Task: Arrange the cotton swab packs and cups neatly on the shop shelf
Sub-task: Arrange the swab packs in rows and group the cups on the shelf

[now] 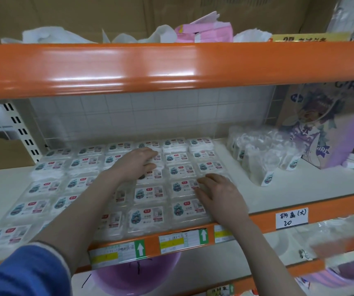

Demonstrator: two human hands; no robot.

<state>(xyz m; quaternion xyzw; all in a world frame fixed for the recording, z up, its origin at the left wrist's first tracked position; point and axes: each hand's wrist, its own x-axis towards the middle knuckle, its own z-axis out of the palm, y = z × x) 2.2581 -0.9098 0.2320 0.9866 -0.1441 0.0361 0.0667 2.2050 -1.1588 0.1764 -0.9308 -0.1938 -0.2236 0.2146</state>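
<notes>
Mostly done, judging by the layout: flat clear-plastic cotton swab packs with white printed labels laid in rows and columns across the white shop shelf with the orange front rail, filling its left and middle. Rows at the back and right fairly square; packs toward the front left look more fanned out and slanted, though wide-angle distortion may add to that. Probably still to straighten there. Clear plastic cups wrapped in film with small labels bunched to the right of the packs, some leaning, not in any clear line; likely the larger share of what is left.

Left hand reaching deep over the middle columns, palm down, fingers bent slightly over the edge of a pack near the back, resting on it rather than closing round it. Blue sleeve with pale cuff pushed up the forearm. Right hand nearer the front, palm down, fingers straight and spread, pressing flat on packs in the rightmost columns. No grip closed on anything: both hands flat and loose, seemingly nudging packs into line.
</notes>
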